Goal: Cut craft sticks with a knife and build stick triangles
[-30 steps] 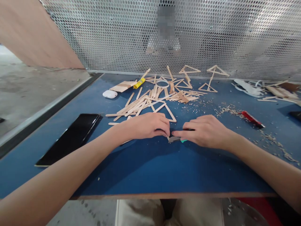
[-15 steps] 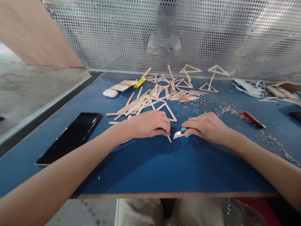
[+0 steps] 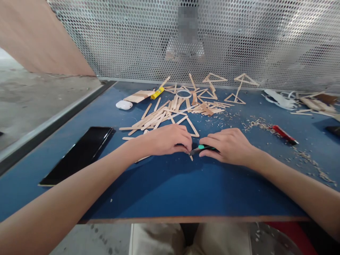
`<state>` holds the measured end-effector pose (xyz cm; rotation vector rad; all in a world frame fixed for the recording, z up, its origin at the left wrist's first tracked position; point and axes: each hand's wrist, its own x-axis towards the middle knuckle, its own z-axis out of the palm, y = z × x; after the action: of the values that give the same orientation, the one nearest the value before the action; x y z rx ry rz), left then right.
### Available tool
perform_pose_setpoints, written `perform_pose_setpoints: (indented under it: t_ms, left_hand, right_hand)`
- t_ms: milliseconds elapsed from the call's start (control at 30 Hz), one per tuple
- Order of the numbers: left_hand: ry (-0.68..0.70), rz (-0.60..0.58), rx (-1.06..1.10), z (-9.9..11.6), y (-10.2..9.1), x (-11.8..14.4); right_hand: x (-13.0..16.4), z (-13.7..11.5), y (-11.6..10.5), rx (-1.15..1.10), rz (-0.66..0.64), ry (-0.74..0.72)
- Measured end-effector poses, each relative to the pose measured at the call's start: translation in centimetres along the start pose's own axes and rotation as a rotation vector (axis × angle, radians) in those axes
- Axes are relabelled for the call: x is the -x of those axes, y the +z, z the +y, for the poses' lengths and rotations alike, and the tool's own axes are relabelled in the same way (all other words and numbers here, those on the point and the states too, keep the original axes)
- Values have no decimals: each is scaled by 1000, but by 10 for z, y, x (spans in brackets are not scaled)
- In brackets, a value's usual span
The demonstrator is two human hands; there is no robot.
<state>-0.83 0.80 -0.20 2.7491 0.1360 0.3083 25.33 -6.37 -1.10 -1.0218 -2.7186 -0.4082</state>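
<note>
Here you were trimming: your left hand pinned the stick, right hand pinching the green knife; next needed a steady downward cut.

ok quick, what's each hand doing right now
Left hand: closed, pinning a thin wooden craft stick to the blue table.
Right hand: closed on a small teal-handled utility knife, blade at the stick.

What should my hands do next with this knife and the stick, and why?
Probably press the blade down through the stick's end. The right hand grips the green utility knife with its blade tip against the craft stick that the left hand pins flat on the blue table. The left fingertips sit close to the blade, so cutting away from them seems wise.
</note>
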Motion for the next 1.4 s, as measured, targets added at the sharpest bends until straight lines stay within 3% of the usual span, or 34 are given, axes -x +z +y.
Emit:
perform_pose_setpoints:
  t_ms: [333,1400]
  left_hand:
    - [8,2,2,1,-1,-2]
    - [-17,9,90,4,0,-3]
  right_hand:
    - [3,-1,-4,113,61,-69]
    - [9,6,-3,68,-25,-91]
